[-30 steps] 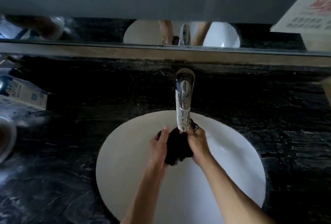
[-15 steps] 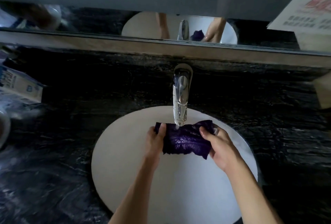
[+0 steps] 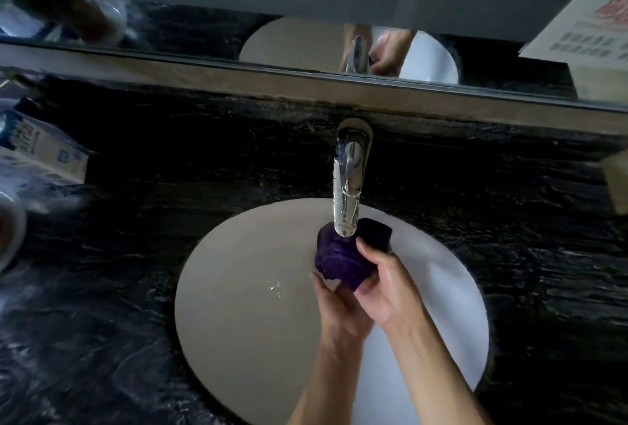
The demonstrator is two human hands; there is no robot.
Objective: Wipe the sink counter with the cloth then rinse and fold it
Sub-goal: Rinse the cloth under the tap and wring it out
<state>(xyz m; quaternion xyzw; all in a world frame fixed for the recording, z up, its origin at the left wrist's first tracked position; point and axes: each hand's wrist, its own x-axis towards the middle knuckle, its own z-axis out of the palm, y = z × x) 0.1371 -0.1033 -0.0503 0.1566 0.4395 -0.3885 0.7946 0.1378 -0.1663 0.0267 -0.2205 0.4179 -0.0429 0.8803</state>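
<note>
A dark purple cloth (image 3: 339, 260) is bunched into a wad right under the spout of the chrome tap (image 3: 348, 187), over the white oval sink (image 3: 244, 305). My left hand (image 3: 334, 305) cups the wad from below. From the right, my right hand (image 3: 384, 283) closes on it, thumb on top. Both hands look wet. The black marble counter (image 3: 136, 220) surrounds the sink. I cannot tell whether water runs from the tap.
A blue and white carton (image 3: 40, 149) lies on the counter at the far left, with a round cup or bowl (image 3: 8, 231) at the left edge. A mirror (image 3: 306, 40) runs along the back. A printed card (image 3: 584, 23) leans at the top right.
The cloth was balled up, then spread wide between both hands, and is now bunched again. My hands have come back together and sit further right in the sink.
</note>
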